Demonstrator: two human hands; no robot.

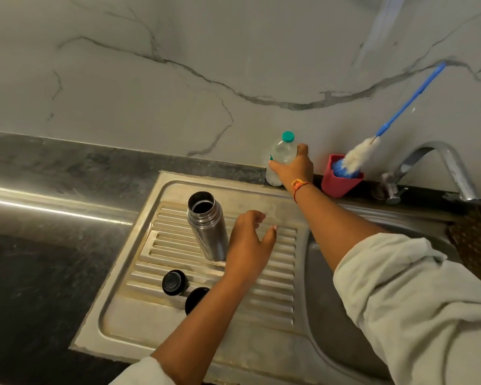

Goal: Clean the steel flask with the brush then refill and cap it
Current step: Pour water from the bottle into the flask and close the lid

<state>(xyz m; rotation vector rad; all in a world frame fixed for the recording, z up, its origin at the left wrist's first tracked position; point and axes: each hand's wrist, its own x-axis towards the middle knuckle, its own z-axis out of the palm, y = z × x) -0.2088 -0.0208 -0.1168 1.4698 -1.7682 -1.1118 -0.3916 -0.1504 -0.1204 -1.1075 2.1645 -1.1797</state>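
right hand [295, 168] grips a light, crushable plastic water bottle [279, 157] mid-body; left hand [247, 243], fingers loosely open, hovers beside the uncapped, rigid, likely slippery steel flask [207, 226].

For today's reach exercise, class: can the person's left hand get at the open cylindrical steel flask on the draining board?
Probably yes: the left hand hangs open and empty just beside the uncapped cylindrical steel flask, with nothing between them.
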